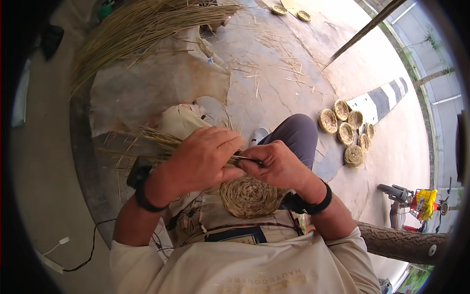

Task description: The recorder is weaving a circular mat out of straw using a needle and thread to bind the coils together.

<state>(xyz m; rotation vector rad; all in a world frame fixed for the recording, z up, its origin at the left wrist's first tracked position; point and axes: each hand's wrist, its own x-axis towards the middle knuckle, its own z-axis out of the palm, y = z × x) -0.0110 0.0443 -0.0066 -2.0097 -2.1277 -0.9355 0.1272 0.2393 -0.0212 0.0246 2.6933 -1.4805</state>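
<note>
The concrete floor (289,68) carries everything here, strewn with loose stalks. Along its far left edge lies a big sheaf of dry straw (142,29), fanned over a pale, crumpled sheet (161,83). Toward the right side of the floor sits a cluster of small finished straw baskets (348,132), packed just beside one another next to a black-and-white striped kerb (387,95); two more small woven discs (291,12) lie at the far edge. A rough log (401,242) runs along the near right.

On the person's lap, against a grey trouser knee (293,134), rests a coiled round straw disc (249,196), its spiral face tilted up, just under both hands. The left hand (203,157) is clenched around a bundle of straw stalks (152,139) that trails out to the left. The right hand (276,164) pinches a thin dark tool (247,159) between thumb and fingers, its tip touching the left hand's fingers above the disc's upper rim.
</note>
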